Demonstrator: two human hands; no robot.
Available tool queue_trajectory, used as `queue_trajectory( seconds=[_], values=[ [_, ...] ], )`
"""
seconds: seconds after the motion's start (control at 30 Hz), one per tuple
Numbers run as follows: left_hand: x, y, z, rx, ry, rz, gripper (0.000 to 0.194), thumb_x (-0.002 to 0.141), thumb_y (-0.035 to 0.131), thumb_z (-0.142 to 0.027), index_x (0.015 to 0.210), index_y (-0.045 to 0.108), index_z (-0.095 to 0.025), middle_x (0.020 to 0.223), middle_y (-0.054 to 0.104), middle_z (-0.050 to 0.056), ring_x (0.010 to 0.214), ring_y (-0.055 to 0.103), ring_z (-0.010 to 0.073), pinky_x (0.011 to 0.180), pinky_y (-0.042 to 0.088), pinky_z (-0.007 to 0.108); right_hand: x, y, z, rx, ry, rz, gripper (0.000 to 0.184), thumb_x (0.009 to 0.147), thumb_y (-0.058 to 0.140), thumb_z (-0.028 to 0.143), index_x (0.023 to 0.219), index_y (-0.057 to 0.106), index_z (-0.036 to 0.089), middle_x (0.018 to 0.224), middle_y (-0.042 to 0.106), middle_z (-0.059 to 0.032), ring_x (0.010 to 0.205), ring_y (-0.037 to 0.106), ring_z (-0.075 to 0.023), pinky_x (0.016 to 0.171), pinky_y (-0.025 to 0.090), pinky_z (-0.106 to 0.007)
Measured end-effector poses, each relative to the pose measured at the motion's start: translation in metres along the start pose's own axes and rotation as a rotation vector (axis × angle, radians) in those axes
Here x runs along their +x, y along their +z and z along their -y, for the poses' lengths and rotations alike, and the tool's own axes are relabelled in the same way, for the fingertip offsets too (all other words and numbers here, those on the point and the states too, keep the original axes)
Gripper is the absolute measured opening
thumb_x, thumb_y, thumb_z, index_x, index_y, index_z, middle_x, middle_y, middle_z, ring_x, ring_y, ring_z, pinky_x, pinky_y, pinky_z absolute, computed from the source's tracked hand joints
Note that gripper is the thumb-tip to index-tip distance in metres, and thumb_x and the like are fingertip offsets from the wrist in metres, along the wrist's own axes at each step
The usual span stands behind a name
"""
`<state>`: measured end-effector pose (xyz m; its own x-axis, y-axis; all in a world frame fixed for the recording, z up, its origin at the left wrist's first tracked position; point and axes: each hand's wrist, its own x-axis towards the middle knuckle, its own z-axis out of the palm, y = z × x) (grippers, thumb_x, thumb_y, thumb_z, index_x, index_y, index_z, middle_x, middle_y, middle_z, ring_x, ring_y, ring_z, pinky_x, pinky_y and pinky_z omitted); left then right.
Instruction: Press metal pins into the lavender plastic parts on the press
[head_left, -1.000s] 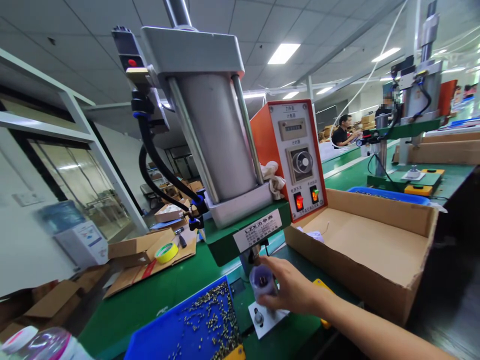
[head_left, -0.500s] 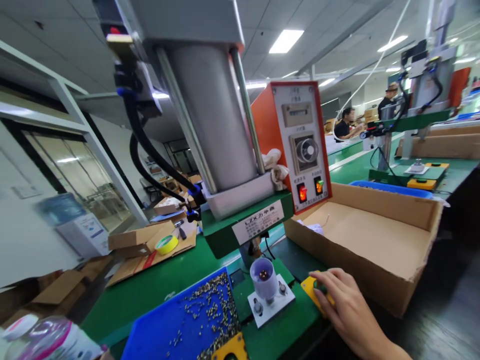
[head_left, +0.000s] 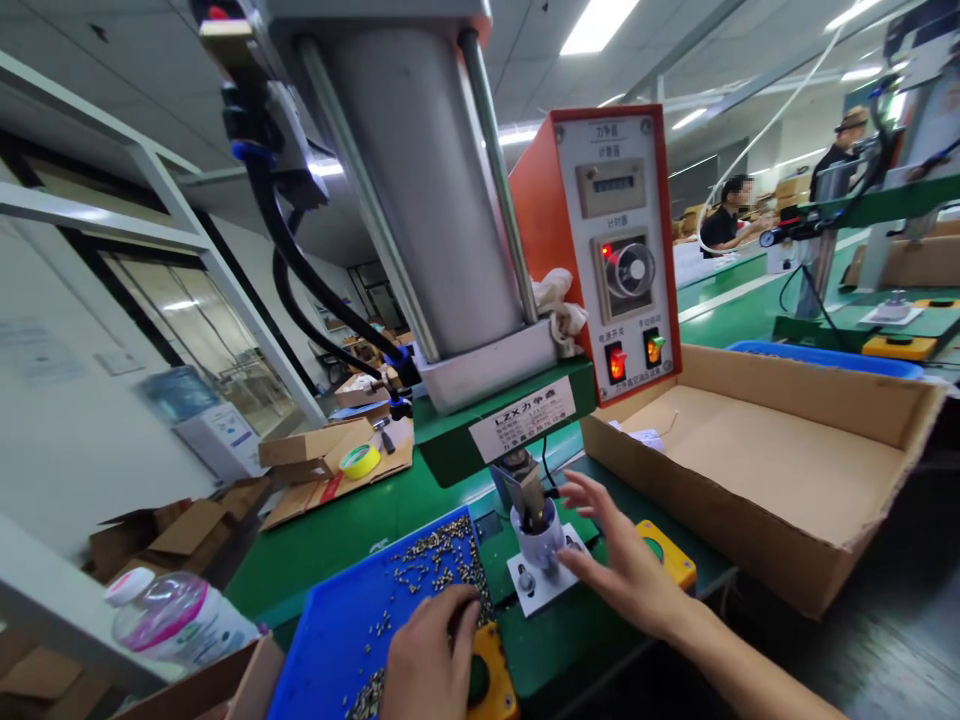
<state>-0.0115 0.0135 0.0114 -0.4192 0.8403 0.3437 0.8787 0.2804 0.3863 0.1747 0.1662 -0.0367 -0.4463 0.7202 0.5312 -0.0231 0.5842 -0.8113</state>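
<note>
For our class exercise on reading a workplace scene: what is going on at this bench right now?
A person works at a pneumatic press on a green bench. The right hand, fingers spread, is beside the small white part that sits on the fixture under the lowered press tip. The left hand rests at the near edge of a blue tray of small metal pieces, by a yellow button box. An open cardboard box stands to the right.

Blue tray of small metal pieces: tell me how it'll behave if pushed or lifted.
The blue tray looks like stiff, shallow plastic, so it would probably slide easily on the smooth green bench. The loose metal pieces would likely shift and bunch up, perhaps spilling if it tips. With so many pieces, it may feel heavier than it looks.
</note>
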Motion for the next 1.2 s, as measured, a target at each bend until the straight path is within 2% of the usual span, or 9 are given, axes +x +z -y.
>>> queue_trajectory(
  seconds=[0.07, 0.2, 0.4, 0.57, 0.63, 0.77, 1.0, 1.1, 1.2],
  values=[
    [0.022, -0.005, -0.013, -0.068, -0.051, 0.034, 0.023, 0.082, 0.05, -0.032, 0.091, 0.071, -0.026, 0.092, 0.075, 0.001, 0.086, 0.069, 0.0191, 0.081, 0.053, 0.03, 0.014, 0.016, 0.012, 0.097, 0.032, 0.064, 0.081, 0.076, 0.065, 0.025, 0.145, 0.021, 0.026, 0.131, 0.054, -0.0081, 0.115, 0.056, -0.0218, 0.099, 0.044, -0.038],
    [0.05, -0.012, -0.033, -0.187, -0.041, 0.068, 0.025, 0.081, 0.048, -0.032, 0.091, 0.07, -0.024, 0.094, 0.074, 0.002, 0.09, 0.067, 0.0197, 0.083, 0.049, 0.032, 0.024, 0.038, 0.016, 0.123, 0.096, 0.041, 0.076, 0.071, 0.065, 0.02, 0.14, 0.031, 0.022, 0.12, 0.061, -0.0076, 0.109, 0.058, -0.023, 0.098, 0.044, -0.038],
    [0.07, -0.025, -0.066, -0.172, 0.019, 0.093, 0.026, 0.079, 0.053, -0.037, 0.083, 0.073, -0.021, 0.078, 0.067, 0.003, 0.073, 0.062, 0.0174, 0.068, 0.044, 0.029, 0.02, 0.046, 0.005, 0.09, 0.056, -0.03, 0.078, 0.066, 0.066, 0.018, 0.137, 0.035, 0.021, 0.125, 0.058, -0.009, 0.116, 0.055, -0.0255, 0.102, 0.042, -0.041],
    [0.083, -0.024, -0.095, -0.044, 0.049, 0.214, 0.018, 0.073, 0.055, -0.025, 0.076, 0.071, -0.018, 0.088, 0.071, 0.006, 0.09, 0.064, 0.0213, 0.084, 0.043, 0.033, 0.021, 0.046, 0.005, 0.052, 0.046, -0.033, 0.08, 0.065, 0.064, 0.014, 0.139, 0.035, 0.022, 0.132, 0.055, -0.0091, 0.119, 0.054, -0.0251, 0.103, 0.042, -0.041],
    [0.086, -0.021, -0.1, -0.018, 0.065, 0.248, 0.016, 0.072, 0.054, -0.023, 0.075, 0.068, -0.016, 0.09, 0.072, 0.007, 0.093, 0.064, 0.0218, 0.086, 0.043, 0.034, 0.021, 0.046, 0.005, 0.053, 0.042, -0.03, 0.078, 0.065, 0.064, 0.016, 0.137, 0.035, 0.022, 0.135, 0.053, -0.0101, 0.121, 0.052, -0.0259, 0.104, 0.041, -0.042],
    [0.086, -0.014, -0.099, -0.055, 0.126, 0.301, 0.014, 0.072, 0.052, -0.023, 0.075, 0.063, -0.017, 0.081, 0.07, 0.005, 0.081, 0.063, 0.0181, 0.079, 0.045, 0.03, 0.018, 0.047, 0.0, 0.094, 0.041, -0.032, 0.075, 0.067, 0.063, 0.021, 0.136, 0.035, 0.022, 0.133, 0.055, -0.0108, 0.121, 0.054, -0.0271, 0.104, 0.042, -0.045],
    [0.082, -0.008, -0.095, -0.08, 0.119, 0.282, 0.007, 0.063, 0.059, -0.021, 0.069, 0.061, -0.017, 0.072, 0.067, 0.001, 0.069, 0.06, 0.0144, 0.067, 0.044, 0.027, 0.012, 0.052, -0.007, 0.137, 0.051, 0.012, 0.072, 0.073, 0.062, 0.026, 0.138, 0.031, 0.025, 0.134, 0.054, -0.0102, 0.122, 0.054, -0.027, 0.103, 0.043, -0.045],
    [0.085, -0.011, -0.099, -0.095, 0.119, 0.304, 0.004, 0.06, 0.062, -0.019, 0.064, 0.062, -0.017, 0.069, 0.068, 0.001, 0.066, 0.06, 0.0145, 0.065, 0.044, 0.027, 0.011, 0.052, -0.005, 0.096, 0.042, 0.029, 0.071, 0.076, 0.061, 0.028, 0.139, 0.029, 0.026, 0.134, 0.054, -0.0096, 0.122, 0.054, -0.026, 0.102, 0.044, -0.044],
    [0.077, -0.021, -0.099, -0.121, 0.12, 0.27, 0.013, 0.069, 0.06, -0.026, 0.076, 0.066, -0.018, 0.081, 0.072, 0.003, 0.077, 0.064, 0.0171, 0.072, 0.047, 0.028, 0.01, 0.04, -0.005, -0.037, -0.018, 0.055, 0.073, 0.08, 0.061, 0.031, 0.143, 0.025, 0.026, 0.133, 0.056, -0.0089, 0.122, 0.053, -0.025, 0.101, 0.045, -0.044]
  ],
)
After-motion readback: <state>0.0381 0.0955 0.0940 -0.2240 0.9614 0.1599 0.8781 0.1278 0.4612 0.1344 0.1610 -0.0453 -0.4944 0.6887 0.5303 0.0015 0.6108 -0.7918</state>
